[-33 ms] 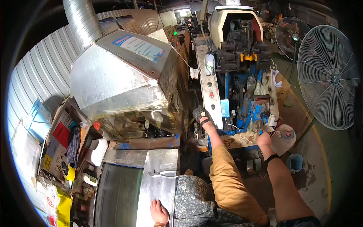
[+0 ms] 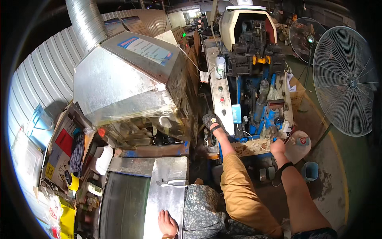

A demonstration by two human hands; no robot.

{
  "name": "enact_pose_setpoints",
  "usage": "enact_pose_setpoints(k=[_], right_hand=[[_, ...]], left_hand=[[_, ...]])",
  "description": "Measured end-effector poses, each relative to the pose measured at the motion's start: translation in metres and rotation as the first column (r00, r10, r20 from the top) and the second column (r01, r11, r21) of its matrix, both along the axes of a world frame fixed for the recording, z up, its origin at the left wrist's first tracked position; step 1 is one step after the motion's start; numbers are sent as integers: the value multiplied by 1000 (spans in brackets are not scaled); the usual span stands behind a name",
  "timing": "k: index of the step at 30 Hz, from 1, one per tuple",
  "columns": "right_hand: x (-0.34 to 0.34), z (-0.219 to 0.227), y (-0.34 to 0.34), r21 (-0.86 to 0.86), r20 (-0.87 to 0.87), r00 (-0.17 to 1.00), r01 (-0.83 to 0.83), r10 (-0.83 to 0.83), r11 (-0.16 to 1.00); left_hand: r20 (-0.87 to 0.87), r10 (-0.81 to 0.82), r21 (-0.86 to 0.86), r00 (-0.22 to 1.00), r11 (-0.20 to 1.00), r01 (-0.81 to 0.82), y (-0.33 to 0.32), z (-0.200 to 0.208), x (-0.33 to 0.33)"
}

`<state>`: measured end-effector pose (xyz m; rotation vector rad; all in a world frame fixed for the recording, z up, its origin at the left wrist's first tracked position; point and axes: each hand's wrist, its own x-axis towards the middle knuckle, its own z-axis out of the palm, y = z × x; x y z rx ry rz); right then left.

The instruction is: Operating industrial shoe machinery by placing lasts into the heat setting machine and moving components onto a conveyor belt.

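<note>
My left hand (image 2: 167,224) lies flat on a bare metal plate (image 2: 165,201), fingers stretched out and holding nothing. Just beyond it, a pair of pliers (image 2: 172,182) rests on the same plate. At the front of the machine (image 2: 258,119), my right hand (image 2: 278,147) is closed beside a blue and grey fitting (image 2: 273,132). Its fingertips are hidden, so I cannot make out what is in them. Between the two arms stretches a leg in tan trousers (image 2: 238,179), its dark sandal (image 2: 211,120) against the machine's white control panel (image 2: 223,101).
A sheet-metal hood (image 2: 119,79) with a duct rises at the left, above a dark glass panel (image 2: 123,199). Cartons, bottles and a yellow tape roll (image 2: 73,181) crowd the left edge. On the right stand a large fan (image 2: 346,81), a white bucket (image 2: 298,149) and a blue tub (image 2: 310,171).
</note>
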<state>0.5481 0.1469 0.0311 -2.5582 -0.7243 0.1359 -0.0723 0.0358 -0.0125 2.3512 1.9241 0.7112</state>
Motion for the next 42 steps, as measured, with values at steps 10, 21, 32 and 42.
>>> enact_pose_setpoints(k=[10, 21, 32, 42], right_hand=[[21, -26, 6, 42, 60, 997, -56, 53, 998], [11, -15, -1, 1, 18, 999, -37, 37, 999], [12, -12, 6, -7, 66, 996, -58, 59, 998], [9, -13, -5, 59, 58, 998, -22, 19, 998]], left_hand=[[-10, 1, 3, 1000, 1000, -1, 10, -10, -6], [27, -36, 10, 999, 999, 36, 0, -25, -15], [-3, 22, -3, 1000, 1000, -22, 9, -14, -8], [-17, -6, 35, 1000, 999, 7, 5, -23, -12]])
